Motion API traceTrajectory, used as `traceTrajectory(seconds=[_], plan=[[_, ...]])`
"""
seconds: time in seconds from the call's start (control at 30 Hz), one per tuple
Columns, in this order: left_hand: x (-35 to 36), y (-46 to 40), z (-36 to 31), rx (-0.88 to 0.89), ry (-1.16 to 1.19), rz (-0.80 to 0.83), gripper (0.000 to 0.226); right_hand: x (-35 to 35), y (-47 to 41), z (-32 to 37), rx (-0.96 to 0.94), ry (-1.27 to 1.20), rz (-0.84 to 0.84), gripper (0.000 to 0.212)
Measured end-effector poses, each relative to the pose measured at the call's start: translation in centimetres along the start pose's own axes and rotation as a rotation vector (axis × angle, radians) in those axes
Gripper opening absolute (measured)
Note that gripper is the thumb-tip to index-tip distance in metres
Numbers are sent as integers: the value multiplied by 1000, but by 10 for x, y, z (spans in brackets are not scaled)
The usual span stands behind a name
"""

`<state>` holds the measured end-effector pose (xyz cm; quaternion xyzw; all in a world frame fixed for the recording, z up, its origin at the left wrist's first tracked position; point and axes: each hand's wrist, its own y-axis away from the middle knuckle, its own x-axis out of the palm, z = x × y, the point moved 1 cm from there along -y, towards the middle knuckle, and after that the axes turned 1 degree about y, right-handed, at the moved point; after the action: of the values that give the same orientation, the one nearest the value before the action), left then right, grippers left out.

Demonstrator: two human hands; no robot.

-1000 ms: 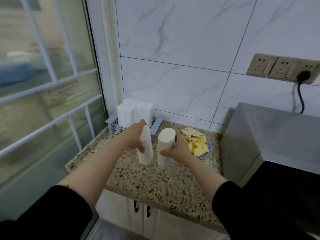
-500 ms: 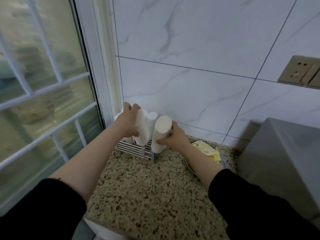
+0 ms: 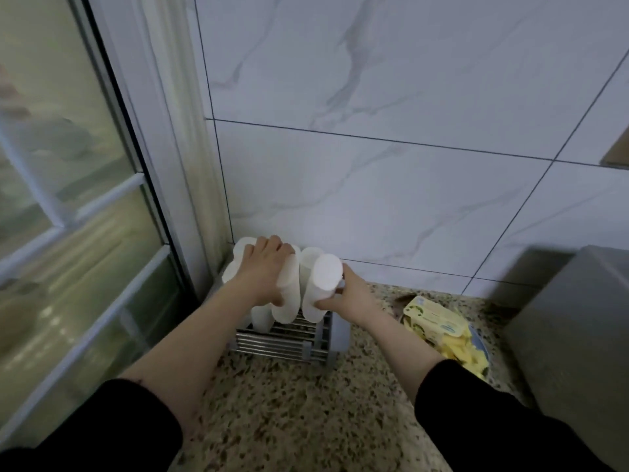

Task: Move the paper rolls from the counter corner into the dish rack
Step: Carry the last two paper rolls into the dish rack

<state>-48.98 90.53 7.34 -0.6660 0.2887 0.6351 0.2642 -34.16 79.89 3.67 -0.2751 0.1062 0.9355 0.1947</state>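
Note:
A metal wire dish rack (image 3: 289, 342) stands in the counter corner against the tiled wall. Several white paper rolls (image 3: 238, 264) stand upright in it. My left hand (image 3: 265, 270) grips one white roll (image 3: 287, 294) from above, its lower end down inside the rack. My right hand (image 3: 350, 292) holds a second white roll (image 3: 321, 284) by its side; this roll tilts toward me, with its bottom at the rack's right end. The two held rolls stand side by side, close to touching.
The speckled granite counter (image 3: 289, 420) runs toward me. A blue dish of yellow packets (image 3: 442, 332) lies right of the rack. A grey appliance (image 3: 571, 342) fills the right side. The window frame (image 3: 160, 148) borders the left.
Both hands carried their rolls from the open counter back to the corner and lowered them into the rack. The camera has moved closer and tilted down.

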Motion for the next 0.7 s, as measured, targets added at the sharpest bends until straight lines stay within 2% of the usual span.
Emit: traceTrajectory(seconds=[0.17, 0.33, 0.53, 0.7], plan=[[18, -15, 9, 69, -28, 55, 91, 16, -13, -12, 77, -10, -8, 72], [29, -22, 9, 104, -61, 99, 84, 29, -20, -18, 117, -8, 32, 77], [40, -25, 7, 111, -102, 82, 79, 39, -26, -24, 120, 22, 36, 81], [49, -24, 6, 85, -109, 79, 81, 40, -30, -33, 143, -16, 28, 71]])
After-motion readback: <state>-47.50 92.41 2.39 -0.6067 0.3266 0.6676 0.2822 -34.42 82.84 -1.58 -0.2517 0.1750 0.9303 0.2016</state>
